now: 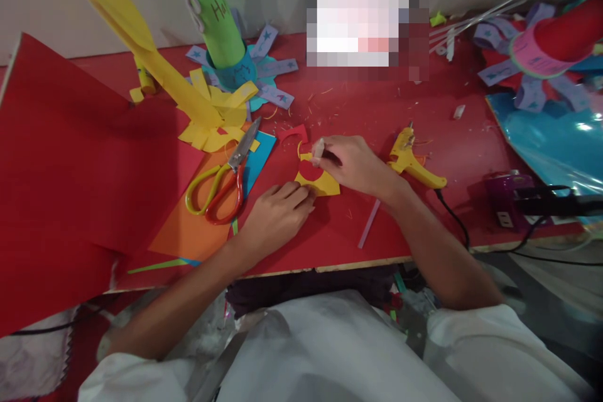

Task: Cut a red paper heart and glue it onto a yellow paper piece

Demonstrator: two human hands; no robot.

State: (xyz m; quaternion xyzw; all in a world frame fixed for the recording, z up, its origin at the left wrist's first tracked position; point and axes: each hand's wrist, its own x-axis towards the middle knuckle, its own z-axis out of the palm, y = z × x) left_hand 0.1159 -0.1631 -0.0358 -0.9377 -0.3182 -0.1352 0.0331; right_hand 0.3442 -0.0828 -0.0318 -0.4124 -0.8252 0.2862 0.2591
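Observation:
A small yellow piece of craft sheet (330, 185) lies on the table in front of me, with a round red area (311, 169) in it; I cannot tell whether that is a hole or a red disc. My left hand (282, 212) has its fingers curled onto the piece's lower left edge, holding it. Above its top edge, my right hand (353, 162) pinches a small whitish item (319, 149) whose kind is not clear. A curved red scrap (296, 132) lies just beyond. Scissors (230, 179) with yellow and red handles rest to the left.
A yellow glue gun (414, 160) lies at right, its cord running to a purple power box (506, 195). A glue stick (369, 224) is near the front edge. Behind stand a green paper tube (214, 12) and yellow paper craft (188, 91). A large red sheet (61, 188) rises at left.

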